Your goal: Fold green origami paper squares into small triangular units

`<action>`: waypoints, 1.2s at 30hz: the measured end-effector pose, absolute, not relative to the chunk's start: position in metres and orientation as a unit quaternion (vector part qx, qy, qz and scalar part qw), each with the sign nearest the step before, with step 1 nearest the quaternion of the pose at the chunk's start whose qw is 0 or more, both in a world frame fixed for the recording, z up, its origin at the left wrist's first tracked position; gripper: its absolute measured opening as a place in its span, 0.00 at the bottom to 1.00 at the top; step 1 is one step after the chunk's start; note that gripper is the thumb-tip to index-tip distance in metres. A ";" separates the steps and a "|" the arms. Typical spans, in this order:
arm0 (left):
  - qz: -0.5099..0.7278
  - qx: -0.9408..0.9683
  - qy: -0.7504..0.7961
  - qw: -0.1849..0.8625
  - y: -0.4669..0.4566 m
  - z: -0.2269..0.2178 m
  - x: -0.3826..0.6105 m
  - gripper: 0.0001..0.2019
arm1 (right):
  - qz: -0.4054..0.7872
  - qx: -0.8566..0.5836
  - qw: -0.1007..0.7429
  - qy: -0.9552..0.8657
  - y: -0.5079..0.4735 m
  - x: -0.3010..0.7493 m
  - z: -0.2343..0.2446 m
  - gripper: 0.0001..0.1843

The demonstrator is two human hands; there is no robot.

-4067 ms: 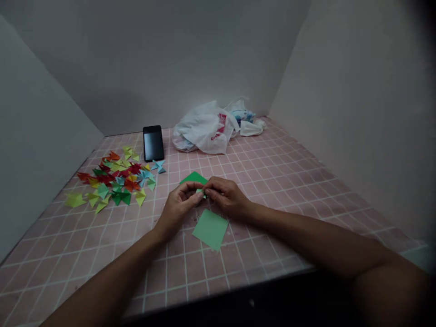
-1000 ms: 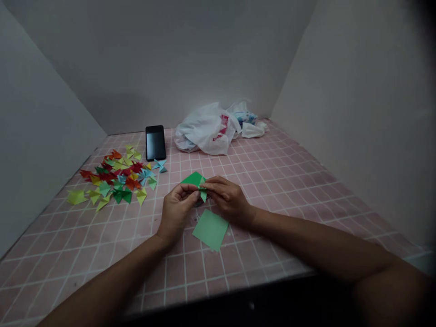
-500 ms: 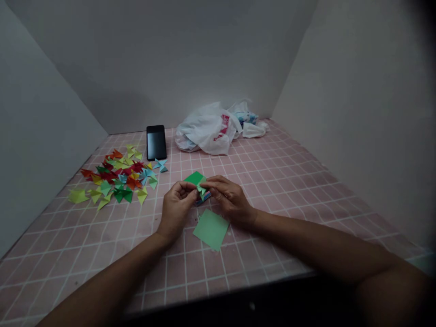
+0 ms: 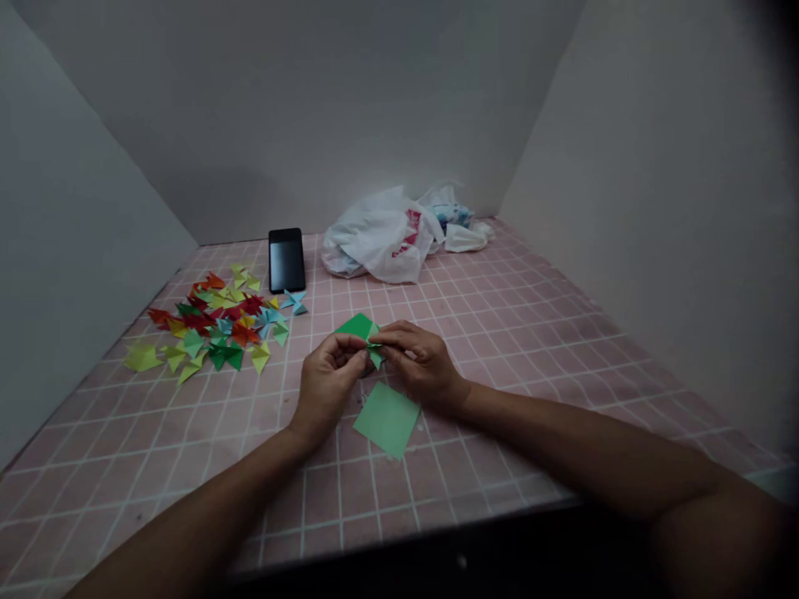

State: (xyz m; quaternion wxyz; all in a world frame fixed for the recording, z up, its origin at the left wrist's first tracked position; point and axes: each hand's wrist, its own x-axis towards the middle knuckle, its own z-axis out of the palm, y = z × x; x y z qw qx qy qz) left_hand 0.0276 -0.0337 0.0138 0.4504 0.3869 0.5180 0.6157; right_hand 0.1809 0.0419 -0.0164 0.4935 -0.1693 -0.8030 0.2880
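Observation:
My left hand [image 4: 325,384] and my right hand [image 4: 419,361] meet over the middle of the pink tiled table [image 4: 518,333]. Both pinch a small folded piece of light green paper [image 4: 374,356] between thumb and fingertips. A flat light green paper square [image 4: 387,418] lies on the table just below the hands. Behind my fingers, a darker green paper square [image 4: 354,325] rests on what looks like a small stack; most of the stack is hidden by my hands.
A heap of several folded paper shapes [image 4: 212,324] in red, orange, yellow, green and blue lies at the left. A black phone [image 4: 286,259] lies behind it. A white plastic bag [image 4: 387,235] sits at the back. Grey walls close in three sides.
My fingers have shifted slightly on the small green piece, turning and pressing it. The hands stay in the same spot; the view has drifted a little.

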 end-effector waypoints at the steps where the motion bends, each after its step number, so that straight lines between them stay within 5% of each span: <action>1: 0.616 0.389 0.519 0.448 -0.034 0.014 0.028 0.10 | 0.292 -0.171 0.494 -0.801 0.041 0.181 -0.016 0.10; 7: 0.609 0.411 0.541 0.408 -0.034 0.015 0.029 0.07 | 0.307 -0.186 0.490 -0.794 0.039 0.182 -0.010 0.04; 14: 0.605 0.437 0.548 0.377 -0.033 0.013 0.026 0.06 | 0.386 -0.189 0.460 -0.777 0.040 0.185 -0.009 0.11; 18: 0.607 0.440 0.536 0.389 -0.033 0.013 0.025 0.07 | 0.367 -0.185 0.462 -0.786 0.041 0.184 -0.012 0.03; 36: 0.600 0.518 0.533 0.294 -0.038 0.006 0.025 0.07 | 0.291 -0.206 0.475 -0.804 0.037 0.182 -0.010 0.06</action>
